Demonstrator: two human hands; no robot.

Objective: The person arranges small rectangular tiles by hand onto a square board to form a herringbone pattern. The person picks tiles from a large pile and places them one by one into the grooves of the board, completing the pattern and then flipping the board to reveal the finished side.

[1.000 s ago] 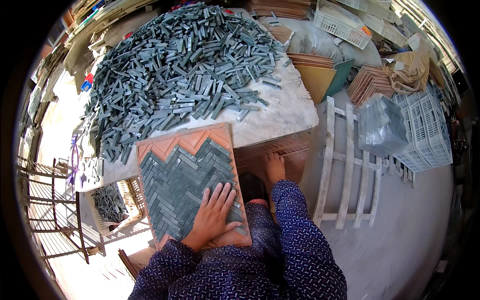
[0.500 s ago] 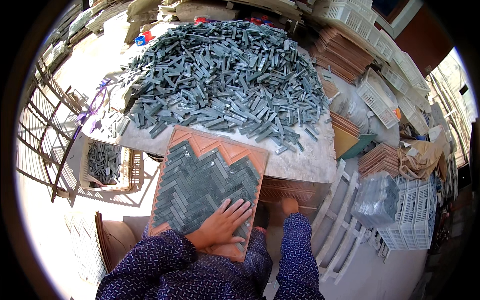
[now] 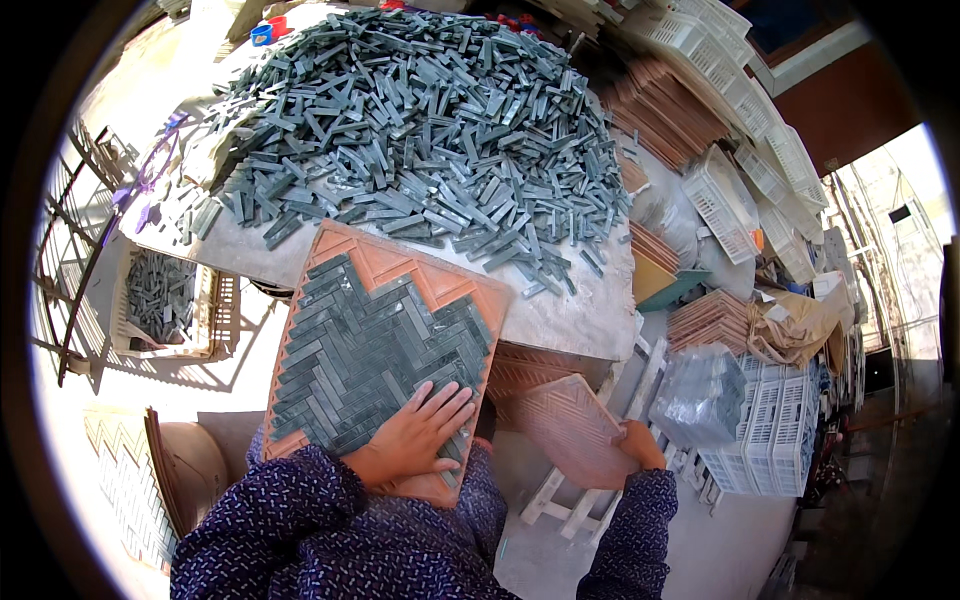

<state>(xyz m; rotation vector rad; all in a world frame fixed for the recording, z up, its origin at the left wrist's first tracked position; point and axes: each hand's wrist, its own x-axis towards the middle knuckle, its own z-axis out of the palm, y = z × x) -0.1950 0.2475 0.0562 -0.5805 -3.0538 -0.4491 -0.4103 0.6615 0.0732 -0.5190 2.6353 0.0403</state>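
Observation:
My left hand (image 3: 418, 437) lies flat, fingers apart, on dark green strip tiles (image 3: 365, 350) set in a herringbone pattern. They fill most of an orange tray (image 3: 455, 272) with a zigzag-ridged bed; bare orange shows along its far edge and at the near left corner. The tray tilts between my lap and the table (image 3: 570, 325). To the right, my right hand (image 3: 640, 446) grips the edge of a second orange tray (image 3: 570, 428), its ridged face showing no tiles. My right thumb is on its near side; the other fingers are partly hidden behind it.
A large heap of loose strip tiles (image 3: 420, 130) covers the table. Below its left side stands a crate of tile pieces (image 3: 210, 325). Stacked orange trays (image 3: 665, 110), white crates (image 3: 765, 430), a plastic-wrapped bundle (image 3: 695, 395) and a pale slatted rack (image 3: 545, 500) stand to the right.
My right hand has come out from beside the table's underside, moving right with a second orange tray in its grip. My left hand stays on the tiles. The whole view has shifted somewhat.

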